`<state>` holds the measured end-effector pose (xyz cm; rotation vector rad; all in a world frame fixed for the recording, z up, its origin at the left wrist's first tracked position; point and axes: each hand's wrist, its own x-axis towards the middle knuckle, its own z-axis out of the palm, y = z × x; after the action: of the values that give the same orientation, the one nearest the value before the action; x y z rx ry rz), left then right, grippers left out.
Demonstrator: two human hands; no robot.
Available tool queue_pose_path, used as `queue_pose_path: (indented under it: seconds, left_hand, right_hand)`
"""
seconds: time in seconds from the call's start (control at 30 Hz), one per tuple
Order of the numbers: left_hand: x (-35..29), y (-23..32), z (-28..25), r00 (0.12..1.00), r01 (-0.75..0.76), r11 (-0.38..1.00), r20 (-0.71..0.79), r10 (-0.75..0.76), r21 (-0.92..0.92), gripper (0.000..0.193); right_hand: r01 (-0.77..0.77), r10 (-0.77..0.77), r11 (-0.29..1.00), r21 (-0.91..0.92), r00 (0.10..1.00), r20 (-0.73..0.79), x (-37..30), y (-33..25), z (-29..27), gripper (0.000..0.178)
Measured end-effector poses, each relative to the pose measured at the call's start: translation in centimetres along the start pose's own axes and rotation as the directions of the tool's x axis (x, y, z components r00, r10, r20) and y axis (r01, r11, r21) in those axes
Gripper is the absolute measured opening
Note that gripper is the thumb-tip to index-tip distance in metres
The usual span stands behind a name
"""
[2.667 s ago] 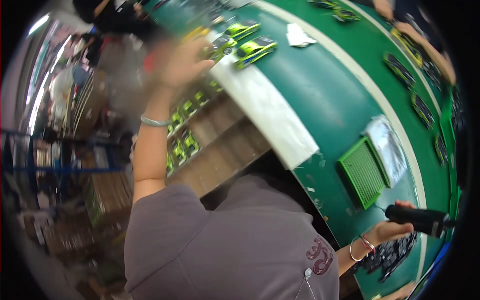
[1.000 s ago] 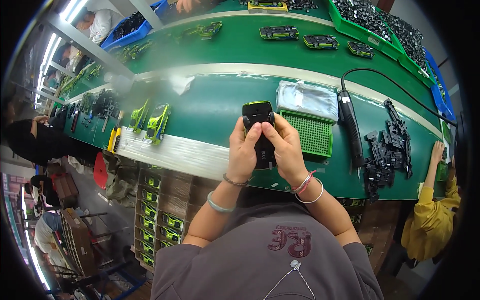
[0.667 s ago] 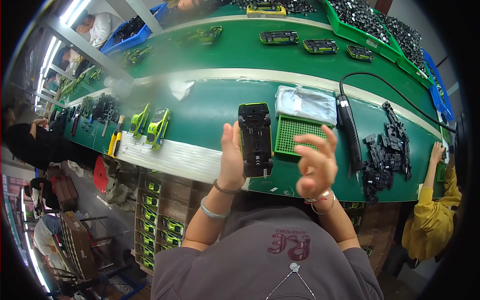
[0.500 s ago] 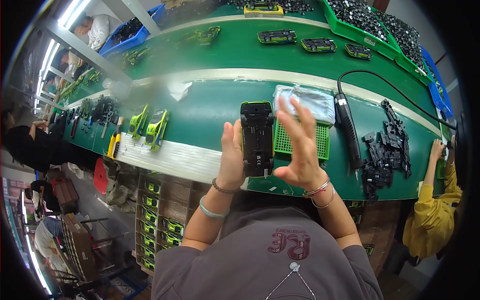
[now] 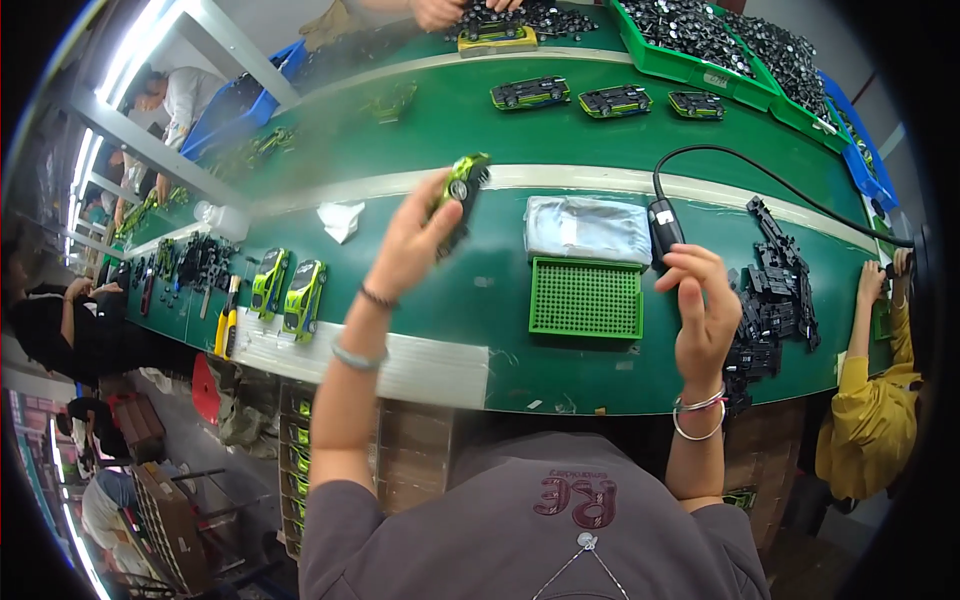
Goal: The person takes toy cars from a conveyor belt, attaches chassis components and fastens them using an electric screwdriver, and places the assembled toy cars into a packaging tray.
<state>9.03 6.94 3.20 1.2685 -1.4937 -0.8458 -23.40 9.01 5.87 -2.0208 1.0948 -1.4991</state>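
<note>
My left hand is closed on a lime-green and black toy car, raised above the far side of the green bench with its wheels showing. My right hand is at the black electric screwdriver, fingers bent and partly apart over its lower part. That part of the tool is hidden, and I see no firm grip. A green perforated tray lies left of my right hand, with a pale blue cloth-like pad behind it. To the left two green toy cars stand side by side.
Black plastic parts are heaped at the right. Yellow-handled cutters and a crumpled white tissue lie leftward. Several upturned cars rest on the green belt beyond. Green bins hold small black parts. A co-worker in yellow sits right.
My left hand has carried the toy car away to the upper left and tilted it. My right hand has left the car and moved right, to the screwdriver. Another person's hands appear at the top.
</note>
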Motion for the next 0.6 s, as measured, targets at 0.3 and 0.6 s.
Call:
queue_pose_path:
  seconds: [0.3,0.6]
  left_hand:
    - [12.6,-6.4,-8.7,0.956,-0.293,0.37,0.267,0.121,0.882,0.037]
    - [17.7,-5.9,1.4,0.821,-0.561,0.612,0.47,0.324,0.558,0.032]
  right_hand:
    - [-0.261,0.38,0.736,-0.625,0.923,0.062,-2.4,4.9,-1.6,0.043]
    - [-0.327,0.403,0.723,-0.609,0.915,-0.013,-2.7,5.5,-0.5,0.047]
